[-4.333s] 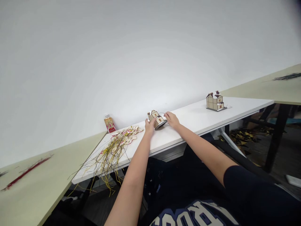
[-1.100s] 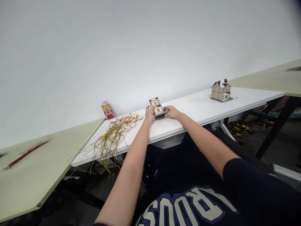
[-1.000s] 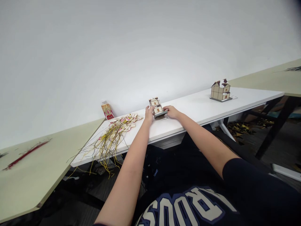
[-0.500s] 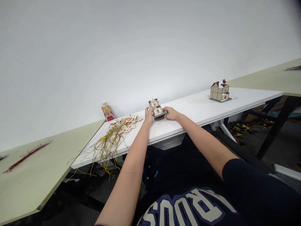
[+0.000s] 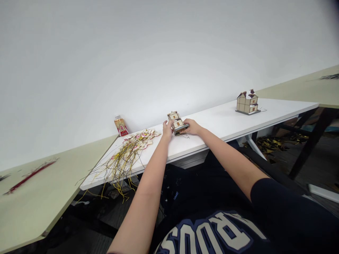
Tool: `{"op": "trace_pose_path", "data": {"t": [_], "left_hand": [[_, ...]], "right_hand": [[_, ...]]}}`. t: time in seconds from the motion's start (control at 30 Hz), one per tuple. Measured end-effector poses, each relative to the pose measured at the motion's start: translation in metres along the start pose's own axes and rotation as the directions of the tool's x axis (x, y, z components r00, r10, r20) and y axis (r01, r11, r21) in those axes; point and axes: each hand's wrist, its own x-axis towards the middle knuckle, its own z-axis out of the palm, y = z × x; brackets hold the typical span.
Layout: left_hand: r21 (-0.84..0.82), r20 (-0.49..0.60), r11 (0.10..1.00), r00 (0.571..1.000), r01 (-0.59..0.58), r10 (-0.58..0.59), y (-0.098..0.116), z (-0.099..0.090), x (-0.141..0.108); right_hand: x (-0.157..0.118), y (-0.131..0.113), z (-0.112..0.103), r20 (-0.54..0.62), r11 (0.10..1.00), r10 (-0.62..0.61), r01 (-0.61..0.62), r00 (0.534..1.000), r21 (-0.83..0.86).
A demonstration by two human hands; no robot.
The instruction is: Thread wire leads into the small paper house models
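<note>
Between my hands is a small cream model house point(image 5: 177, 119) with orange windows and a dark base, tilted back over the white table. My left hand point(image 5: 167, 129) grips its left wall, fingers wrapped around the side. At the base's right edge, my right hand point(image 5: 192, 126) is closed on the corner. Thin wires hang beneath the base near the right fingers. Another model house point(image 5: 247, 102), with a dark and white roof, stands upright on the table to the right, away from both hands.
A heap of white-and-red tags with yellow and dark strings point(image 5: 132, 150) spills over the white table's point(image 5: 212, 127) left front edge. A gold-and-red can or carton point(image 5: 121, 126) stands by the wall. Red strings point(image 5: 31, 177) lie on the beige left table; dark strands point(image 5: 329, 76) lie far right.
The house in my hands has tipped back slightly, its base front lifting so more of the underside and wires show. My right hand has shifted a little; the rest stays put.
</note>
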Motion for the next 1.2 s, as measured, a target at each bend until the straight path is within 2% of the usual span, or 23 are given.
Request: {"op": "trace_pose_path", "data": {"t": [0.2, 0.4, 0.93, 1.2], "left_hand": [[-0.049, 0.002, 0.998, 0.999, 0.036, -0.036, -0.004, 0.000, 0.005], [-0.027, -0.004, 0.999, 0.999, 0.041, -0.041, -0.004, 0.000, 0.006], [-0.022, -0.008, 0.999, 0.999, 0.041, -0.041, 0.001, 0.000, 0.000], [-0.026, -0.037, 0.997, 0.997, 0.069, -0.070, 0.001, 0.000, 0.002]], "right_hand": [[0.000, 0.003, 0.004, -0.052, 0.997, -0.005, 0.009, 0.999, 0.074], [-0.001, 0.003, 0.005, -0.041, 0.994, 0.028, -0.023, 0.999, 0.110], [-0.002, 0.000, 0.002, -0.049, 0.995, 0.080, -0.077, 0.996, 0.058], [-0.004, -0.010, -0.006, -0.066, 0.987, 0.145, -0.149, 0.987, -0.058]]}}
